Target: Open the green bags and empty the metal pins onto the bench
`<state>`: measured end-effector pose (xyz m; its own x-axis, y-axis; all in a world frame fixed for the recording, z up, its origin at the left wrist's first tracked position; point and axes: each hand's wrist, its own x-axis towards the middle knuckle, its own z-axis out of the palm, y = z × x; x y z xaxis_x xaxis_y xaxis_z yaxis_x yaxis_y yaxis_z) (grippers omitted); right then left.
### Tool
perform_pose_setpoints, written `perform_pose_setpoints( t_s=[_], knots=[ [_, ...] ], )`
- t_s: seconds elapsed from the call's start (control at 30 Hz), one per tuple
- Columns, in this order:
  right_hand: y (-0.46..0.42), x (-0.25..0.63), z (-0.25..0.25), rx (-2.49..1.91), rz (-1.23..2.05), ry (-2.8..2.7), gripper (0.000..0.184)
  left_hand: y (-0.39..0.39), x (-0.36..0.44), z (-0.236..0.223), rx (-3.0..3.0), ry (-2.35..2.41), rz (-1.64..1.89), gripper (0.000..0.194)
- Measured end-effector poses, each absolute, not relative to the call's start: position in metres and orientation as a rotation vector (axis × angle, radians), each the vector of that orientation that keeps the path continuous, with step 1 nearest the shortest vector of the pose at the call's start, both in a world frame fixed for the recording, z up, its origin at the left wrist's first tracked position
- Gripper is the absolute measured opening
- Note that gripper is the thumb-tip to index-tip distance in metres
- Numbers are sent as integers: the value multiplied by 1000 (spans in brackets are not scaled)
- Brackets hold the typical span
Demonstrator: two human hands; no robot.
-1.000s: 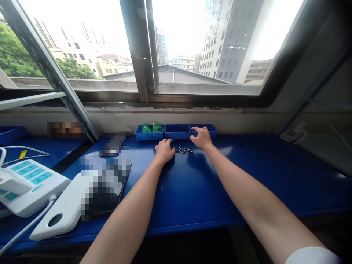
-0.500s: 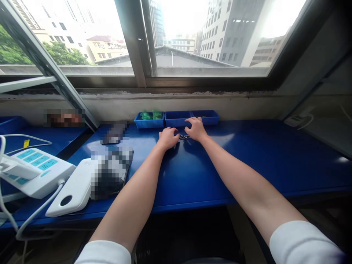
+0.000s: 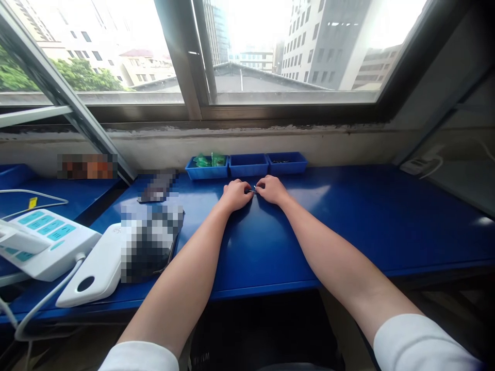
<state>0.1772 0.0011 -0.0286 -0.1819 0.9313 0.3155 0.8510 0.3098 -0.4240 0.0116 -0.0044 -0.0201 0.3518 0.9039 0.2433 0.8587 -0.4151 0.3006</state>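
My left hand (image 3: 237,195) and my right hand (image 3: 271,189) meet low over the blue table, almost touching, with fingers curled and pinched. Between the fingertips shows a small bunch of thin, shiny metal pieces (image 3: 254,191), mostly hidden by the fingers; their exact kind is too small to tell. Both hands appear closed on it. Just behind stand three blue bins in a row: the left bin (image 3: 207,172) holds green plastic packets (image 3: 211,160), the middle bin (image 3: 248,166) shows nothing inside, and the right bin (image 3: 287,164) has small dark pieces in it.
On the left lie a white power strip (image 3: 48,242) with cables, a white power bank (image 3: 93,270), a blurred dark package (image 3: 152,245) and a blurred flat item (image 3: 158,186). A metal frame post (image 3: 91,126) rises at left. The window wall bounds the back.
My right hand has come down from the front of the bins to the metal pieces, its fingers closing. My left hand stays nearly in place. The view has shifted slightly.
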Motion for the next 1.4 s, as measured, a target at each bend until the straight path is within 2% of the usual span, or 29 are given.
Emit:
perform_pose_setpoints(
  t_s=[0.27, 0.53, 0.67, 0.87, 1.03, 1.1, 1.2, 1.4],
  knots=[
    [4, 173, -23, -1661, 369, -2028, 15, -3, 12, -24, 2483, 1560, 644, 23],
    [2, 171, -22, -1692, 379, -2017, 18, 3, 12, -30, 2503, 1528, 689, 19],
    [2, 170, -26, -1563, 316, -1954, 18, 2, 12, -30, 2484, 1520, 746, 19],
    [-3, 168, -21, -1213, 422, -1808, 14, -3, 14, -24, 2407, 1268, 1117, 22],
    [-2, 170, -17, -1069, 678, -1659, 21, -5, 16, -19, 2238, 1255, 1285, 31],
    [-2, 171, -17, -1056, 758, -1638, 24, -7, 17, -17, 2235, 1256, 1266, 27],
    [-3, 170, -17, -1097, 800, -1597, 27, -8, 17, -15, 2269, 1322, 1204, 20],
    [-7, 169, -14, -1084, 805, -1532, 35, -5, 15, -16, 2294, 1455, 1145, 23]
  ],
)
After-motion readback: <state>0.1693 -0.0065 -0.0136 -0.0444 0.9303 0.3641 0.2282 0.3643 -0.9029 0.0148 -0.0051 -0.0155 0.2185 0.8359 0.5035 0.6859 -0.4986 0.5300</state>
